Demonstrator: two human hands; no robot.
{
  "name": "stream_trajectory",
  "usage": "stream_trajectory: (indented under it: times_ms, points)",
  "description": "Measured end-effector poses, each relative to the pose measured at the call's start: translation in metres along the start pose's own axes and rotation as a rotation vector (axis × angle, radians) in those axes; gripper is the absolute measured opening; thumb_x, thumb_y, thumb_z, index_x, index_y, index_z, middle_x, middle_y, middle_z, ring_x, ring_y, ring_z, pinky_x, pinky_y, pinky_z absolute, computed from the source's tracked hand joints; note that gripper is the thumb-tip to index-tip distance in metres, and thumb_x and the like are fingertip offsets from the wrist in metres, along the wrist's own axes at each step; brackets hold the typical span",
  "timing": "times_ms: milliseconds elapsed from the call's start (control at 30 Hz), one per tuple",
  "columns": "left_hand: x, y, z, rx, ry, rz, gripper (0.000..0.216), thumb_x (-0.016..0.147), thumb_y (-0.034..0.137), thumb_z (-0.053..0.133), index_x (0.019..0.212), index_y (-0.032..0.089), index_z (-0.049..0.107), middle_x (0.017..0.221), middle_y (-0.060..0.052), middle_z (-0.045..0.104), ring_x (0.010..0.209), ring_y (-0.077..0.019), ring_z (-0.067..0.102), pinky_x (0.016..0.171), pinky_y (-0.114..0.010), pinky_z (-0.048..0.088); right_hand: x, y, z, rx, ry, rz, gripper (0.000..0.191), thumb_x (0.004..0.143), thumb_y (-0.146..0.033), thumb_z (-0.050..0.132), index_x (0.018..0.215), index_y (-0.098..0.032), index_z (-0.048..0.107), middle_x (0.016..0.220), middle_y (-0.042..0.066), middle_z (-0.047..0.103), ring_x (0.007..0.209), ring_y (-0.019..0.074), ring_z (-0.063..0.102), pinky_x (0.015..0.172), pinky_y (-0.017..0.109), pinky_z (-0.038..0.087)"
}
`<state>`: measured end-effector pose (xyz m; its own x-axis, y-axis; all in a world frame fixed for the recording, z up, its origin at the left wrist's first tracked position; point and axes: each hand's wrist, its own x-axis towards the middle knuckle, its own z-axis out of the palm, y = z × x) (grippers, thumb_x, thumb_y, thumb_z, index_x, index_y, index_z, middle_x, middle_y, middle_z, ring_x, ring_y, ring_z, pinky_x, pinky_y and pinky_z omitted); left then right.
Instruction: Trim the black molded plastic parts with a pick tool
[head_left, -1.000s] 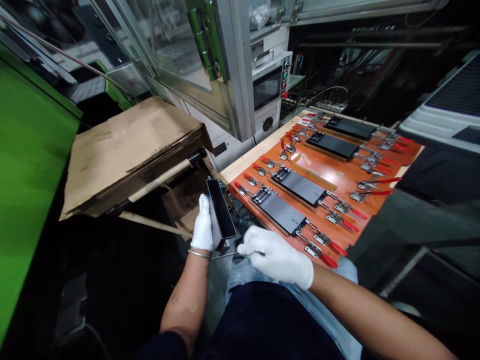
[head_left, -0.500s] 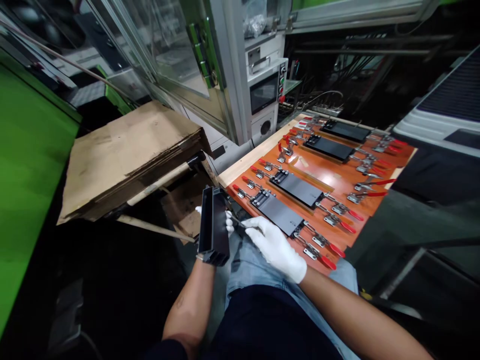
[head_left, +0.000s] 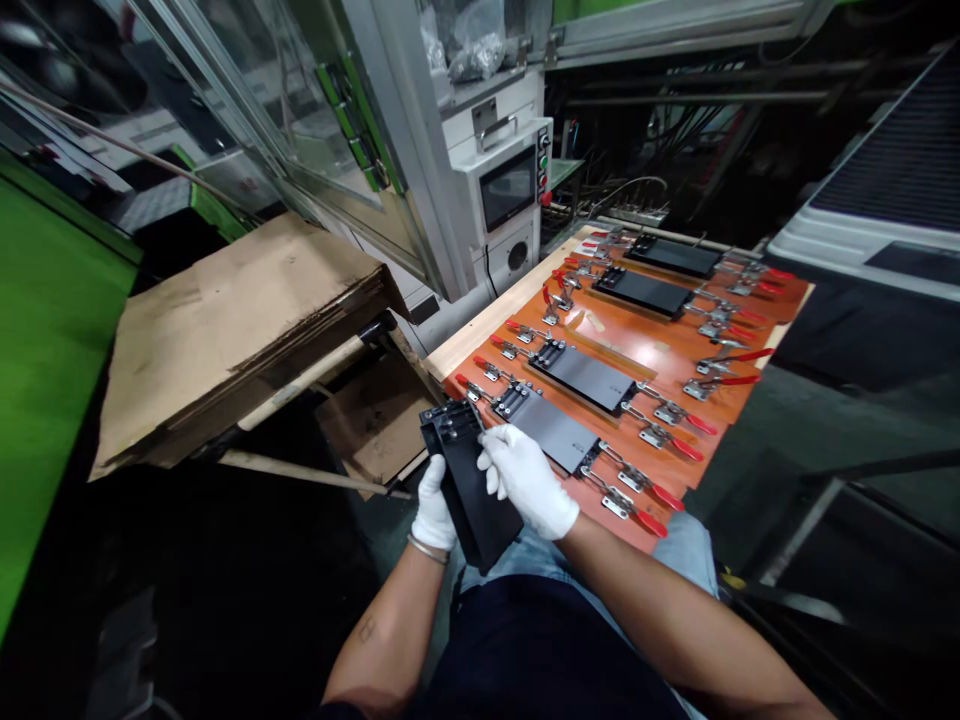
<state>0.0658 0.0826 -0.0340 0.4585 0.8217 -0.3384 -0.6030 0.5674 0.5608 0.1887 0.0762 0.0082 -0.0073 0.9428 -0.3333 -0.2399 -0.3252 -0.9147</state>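
Note:
My left hand [head_left: 435, 508], in a white glove, grips a long black plastic part [head_left: 480, 500] by its left side. The part is tilted over my lap, with small fittings at its far end. My gloved right hand [head_left: 525, 478] is closed at the part's right edge, fingers pinched around a thin, dark tool whose kind I cannot make out. Just beyond lies a similar black part [head_left: 551, 430] on the orange board [head_left: 630, 340], held by red-handled toggle clamps [head_left: 634, 510].
More clamped black parts [head_left: 585, 375] stand in rows on the board. At left, flattened cardboard [head_left: 247, 310] lies stacked on a cart with a pipe frame [head_left: 300, 385]. A machine control panel [head_left: 506, 190] and a framed glass door [head_left: 330, 150] rise behind.
The black part has been turned in my left hand, so its broad face and far-end fittings now show. My right hand has come up against its edge.

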Motion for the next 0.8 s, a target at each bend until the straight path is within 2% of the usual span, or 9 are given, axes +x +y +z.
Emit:
stream_trajectory:
  times_ms: [100,200,300,367,433,633,800]
  points:
    - [0.005,0.002,-0.006,0.048,0.130,0.071,0.035,0.061,0.044,0.084,0.067,0.017,0.063,0.052,0.000,0.055,0.051,-0.0202,0.060,0.059,-0.036,0.056,-0.010,-0.003,0.007,-0.024,-0.137,-0.051,0.014,0.094,-0.030,0.050,0.089,-0.017,0.053,0.064,-0.006,0.056,0.040,0.0045,0.046,0.038,0.015,0.035]
    - [0.007,0.010,-0.008,0.058,0.174,0.127,0.032,0.061,0.042,0.084,0.072,0.017,0.068,0.058,-0.002,0.063,0.053,-0.0206,0.062,0.057,-0.034,0.056,-0.022,-0.006,0.004,-0.087,-0.208,-0.066,0.016,0.094,-0.032,0.052,0.093,-0.017,0.056,0.068,-0.004,0.060,0.043,0.0060,0.051,0.040,0.016,0.038]
    - [0.006,0.019,-0.007,0.153,0.259,0.310,0.042,0.060,0.044,0.087,0.088,0.015,0.073,0.081,-0.008,0.074,0.080,-0.0281,0.072,0.077,-0.040,0.059,-0.033,-0.011,-0.009,-0.125,-0.142,-0.074,0.023,0.096,-0.038,0.052,0.106,-0.019,0.058,0.070,-0.003,0.064,0.046,0.0089,0.056,0.041,0.018,0.042]
    - [0.006,0.024,-0.006,0.252,0.313,0.478,0.048,0.062,0.043,0.087,0.100,0.016,0.074,0.099,-0.010,0.076,0.102,-0.0306,0.071,0.096,-0.042,0.054,-0.041,-0.017,-0.017,-0.180,-0.122,-0.028,0.022,0.096,-0.040,0.053,0.104,-0.020,0.059,0.066,-0.004,0.063,0.044,0.0097,0.055,0.040,0.019,0.041]
    - [0.006,0.029,-0.005,0.342,0.330,0.604,0.054,0.065,0.043,0.087,0.111,0.020,0.072,0.113,-0.010,0.075,0.116,-0.0316,0.066,0.106,-0.043,0.048,-0.049,-0.026,-0.021,-0.264,-0.113,-0.016,0.019,0.096,-0.039,0.052,0.097,-0.022,0.061,0.062,-0.004,0.061,0.041,0.0101,0.052,0.039,0.020,0.039]
    - [0.009,0.040,0.001,0.615,0.242,0.827,0.076,0.073,0.041,0.084,0.142,0.026,0.056,0.141,-0.011,0.061,0.138,-0.0322,0.050,0.118,-0.045,0.036,-0.064,-0.042,-0.018,-0.567,-0.077,-0.332,0.019,0.095,-0.028,0.049,0.088,-0.023,0.066,0.061,-0.001,0.063,0.048,0.0137,0.056,0.051,0.025,0.044]
    - [0.007,0.049,0.005,0.835,0.266,0.938,0.107,0.070,0.046,0.087,0.159,0.029,0.031,0.156,-0.011,0.047,0.147,-0.0311,0.039,0.123,-0.043,0.028,-0.062,-0.039,-0.015,-0.680,-0.014,-0.367,0.020,0.095,-0.027,0.049,0.085,-0.023,0.066,0.063,0.000,0.064,0.049,0.0148,0.055,0.052,0.026,0.043]
